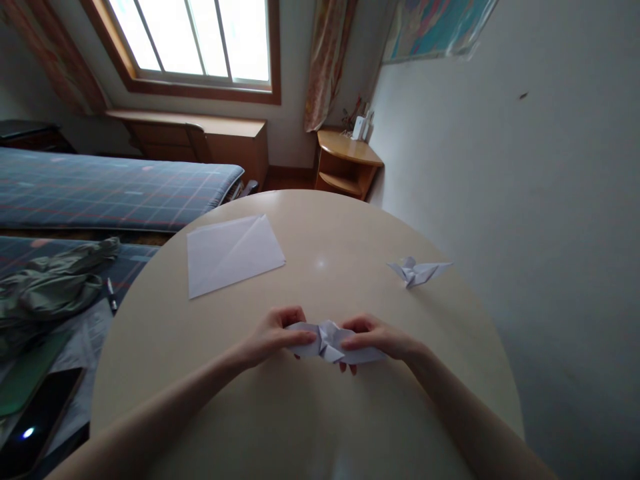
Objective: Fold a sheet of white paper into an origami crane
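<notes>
My left hand (273, 337) and my right hand (375, 337) both pinch a crumpled-looking folded white paper figure (329, 341), one at each side, just above the round cream table (320, 280). The paper's middle shows between my fingers, and my fingers hide parts of its ends. Farther up the table, a flat white paper sheet (233, 255) with a diagonal crease lies to the left. A small folded white paper bird (415, 271) sits to the right, out of reach of both hands' fingers.
A wall (540, 167) runs close along the table's right side. At the left, beyond the table edge, lie a green cloth (50, 287), a pen (111, 295) and a dark phone (35, 427) on a plaid bed (105, 190). A wooden nightstand (346, 161) stands ahead.
</notes>
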### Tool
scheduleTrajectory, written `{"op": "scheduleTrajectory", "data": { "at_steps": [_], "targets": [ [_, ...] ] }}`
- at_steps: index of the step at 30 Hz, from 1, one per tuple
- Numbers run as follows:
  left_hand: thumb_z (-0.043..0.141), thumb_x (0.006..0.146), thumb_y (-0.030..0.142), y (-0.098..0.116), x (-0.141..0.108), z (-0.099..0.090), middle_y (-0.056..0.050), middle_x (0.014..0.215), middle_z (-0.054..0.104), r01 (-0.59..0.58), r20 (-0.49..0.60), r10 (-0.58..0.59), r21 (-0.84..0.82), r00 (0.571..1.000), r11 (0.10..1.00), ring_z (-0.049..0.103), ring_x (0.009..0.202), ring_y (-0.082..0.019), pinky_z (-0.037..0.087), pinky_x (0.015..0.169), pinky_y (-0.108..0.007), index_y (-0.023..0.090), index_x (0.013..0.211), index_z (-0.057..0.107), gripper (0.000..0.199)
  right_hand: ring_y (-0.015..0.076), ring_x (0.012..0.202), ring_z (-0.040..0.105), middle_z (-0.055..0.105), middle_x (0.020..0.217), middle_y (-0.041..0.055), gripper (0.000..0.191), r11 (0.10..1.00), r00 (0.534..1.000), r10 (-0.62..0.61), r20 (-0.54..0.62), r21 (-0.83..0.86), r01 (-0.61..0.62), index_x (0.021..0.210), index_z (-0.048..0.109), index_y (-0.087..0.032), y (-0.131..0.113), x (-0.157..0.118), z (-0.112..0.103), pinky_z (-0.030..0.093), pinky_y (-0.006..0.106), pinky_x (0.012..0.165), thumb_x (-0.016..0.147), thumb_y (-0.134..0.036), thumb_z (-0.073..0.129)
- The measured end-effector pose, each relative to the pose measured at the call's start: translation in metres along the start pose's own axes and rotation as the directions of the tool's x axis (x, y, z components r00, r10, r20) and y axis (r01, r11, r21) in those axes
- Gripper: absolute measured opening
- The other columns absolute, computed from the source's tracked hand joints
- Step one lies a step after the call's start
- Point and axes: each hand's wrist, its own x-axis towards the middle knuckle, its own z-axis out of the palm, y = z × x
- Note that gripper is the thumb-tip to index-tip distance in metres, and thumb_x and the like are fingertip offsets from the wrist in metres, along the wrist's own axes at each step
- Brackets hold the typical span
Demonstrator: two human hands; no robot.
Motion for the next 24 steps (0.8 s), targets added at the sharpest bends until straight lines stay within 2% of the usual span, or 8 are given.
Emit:
{"op": "scheduleTrajectory", "data": {
  "at_steps": [4,9,11,13,16,19,21,24],
  "targets": [
    [0.066,0.068,0.04,-0.001,-0.003,0.001,0.0,0.058,0.059,0.088,0.11,-0.099,0.1,0.989,0.991,0.056,0.049,-0.011,0.045,0.044,-0.02,0.012,0.072,0.057,0.03,0.0108,0.051,0.06,0.067,0.063,0.0049,0.034,0.999,1.0,0.03,0.003,-0.02,-0.03,0.081,0.066,-0.007,-0.003,0.0,0.006,0.044,0.02,0.048,0.073,-0.04,0.066],
    [0.063,0.068,0.041,0.004,-0.009,0.005,0.004,0.048,0.053,0.195,0.128,-0.237,0.273,0.963,0.942,0.05,0.039,-0.009,0.038,0.035,-0.018,0.013,0.064,0.055,0.029,0.011,0.05,0.06,0.066,0.059,0.0031,0.036,0.994,0.993,0.099,0.06,-0.047,-0.096,0.085,0.068,-0.008,-0.004,-0.001,0.013,0.045,0.02,0.049,0.069,-0.04,0.07],
    [0.061,0.069,0.04,0.005,-0.01,0.006,0.003,0.046,0.053,0.201,0.159,-0.252,0.283,0.954,0.938,0.047,0.037,-0.008,0.036,0.034,-0.016,0.014,0.06,0.054,0.029,0.0118,0.051,0.061,0.066,0.058,0.0023,0.036,0.994,0.991,0.109,0.075,-0.031,-0.107,0.085,0.068,-0.008,-0.002,0.0,0.015,0.046,0.021,0.05,0.066,-0.038,0.073],
    [0.059,0.071,0.041,0.006,-0.011,0.006,0.002,0.046,0.054,0.178,0.199,-0.224,0.226,0.954,0.958,0.046,0.036,-0.007,0.034,0.033,-0.016,0.013,0.059,0.054,0.031,0.0123,0.051,0.061,0.065,0.058,0.0019,0.036,0.995,0.992,0.101,0.075,-0.015,-0.101,0.085,0.068,-0.008,0.002,0.002,0.015,0.045,0.021,0.05,0.065,-0.038,0.073],
    [0.06,0.073,0.042,0.006,-0.012,0.008,-0.001,0.05,0.058,0.161,0.263,-0.17,0.056,0.95,0.985,0.047,0.037,-0.007,0.035,0.035,-0.016,0.011,0.064,0.059,0.032,0.0123,0.05,0.06,0.066,0.059,0.0026,0.036,0.998,0.997,0.061,0.053,0.029,-0.062,0.081,0.069,-0.007,0.009,0.006,0.014,0.044,0.021,0.049,0.065,-0.04,0.072],
    [0.061,0.074,0.047,0.005,-0.013,0.012,-0.007,0.065,0.065,0.202,0.401,-0.14,-0.115,0.905,0.973,0.055,0.046,-0.01,0.039,0.039,-0.017,0.009,0.077,0.063,0.038,0.0115,0.047,0.057,0.063,0.055,0.0026,0.038,0.998,0.998,-0.006,0.069,0.064,0.001,0.071,0.069,-0.006,0.015,0.007,0.011,0.042,0.021,0.047,0.064,-0.043,0.073],
    [0.063,0.072,0.052,0.003,-0.015,0.014,-0.01,0.072,0.067,0.23,0.482,-0.123,-0.169,0.868,0.959,0.06,0.054,-0.012,0.041,0.043,-0.018,0.009,0.082,0.066,0.044,0.0099,0.043,0.054,0.06,0.05,0.0014,0.039,0.997,0.996,-0.043,0.084,0.067,0.038,0.064,0.068,-0.006,0.017,0.007,0.01,0.04,0.02,0.044,0.063,-0.044,0.074],
    [0.071,0.064,0.052,-0.001,-0.016,0.015,-0.011,0.065,0.067,0.248,0.484,-0.131,-0.187,0.865,0.951,0.06,0.053,-0.014,0.042,0.045,-0.019,0.007,0.071,0.068,0.046,0.0089,0.039,0.051,0.061,0.05,0.0011,0.036,0.995,0.995,-0.054,0.08,0.083,0.048,0.063,0.068,-0.007,0.019,0.006,0.01,0.038,0.019,0.039,0.061,-0.042,0.075]
  ]
}}
